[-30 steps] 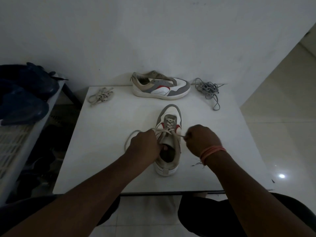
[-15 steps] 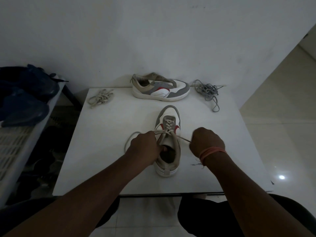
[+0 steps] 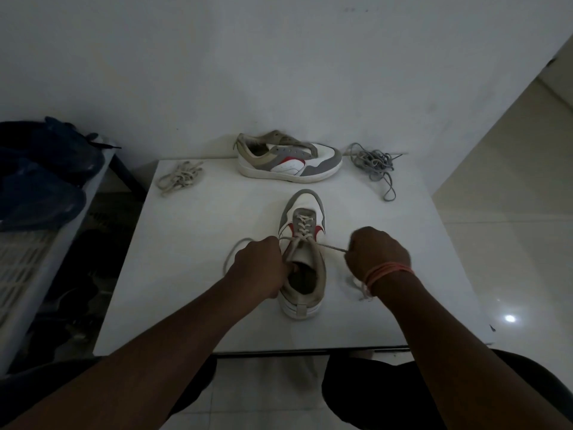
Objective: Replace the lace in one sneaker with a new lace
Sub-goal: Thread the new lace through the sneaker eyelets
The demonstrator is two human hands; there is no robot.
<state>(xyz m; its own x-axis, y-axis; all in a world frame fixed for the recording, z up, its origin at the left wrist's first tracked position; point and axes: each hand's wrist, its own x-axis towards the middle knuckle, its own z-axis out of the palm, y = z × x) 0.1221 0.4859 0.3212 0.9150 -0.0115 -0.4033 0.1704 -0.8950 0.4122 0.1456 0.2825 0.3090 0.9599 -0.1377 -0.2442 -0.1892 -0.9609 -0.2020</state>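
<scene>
Centrally, near the front of the table [image 3: 186,274]: one sneaker [image 3: 302,259], toe pointing away, laced with a beige lace [image 3: 302,226] through most of its eyelets.

Left hand [image 3: 260,268]: curled at the collar on the sneaker's left side, gripping the shoe and, as far as can be told, the lace's left end; a slack loop of lace curves out over the table past it.

Right hand [image 3: 376,254]: fisted, pinching the lace's right end, which runs taut from an upper eyelet out to the fingers.

Step in hand, as judged: drawing the lace out of, or snug through, the top eyelets; which one cannot be told. To do it well, brace the sneaker firmly with the left hand, pull along the line of the eyelet rather than upward, and keep the slack loop free of tangles.

Further back: second sneaker [image 3: 290,159], unlaced, lying side-on by the wall; beige lace bundle [image 3: 179,178] at the far left; grey lace bundle [image 3: 373,162] at the far right.
</scene>
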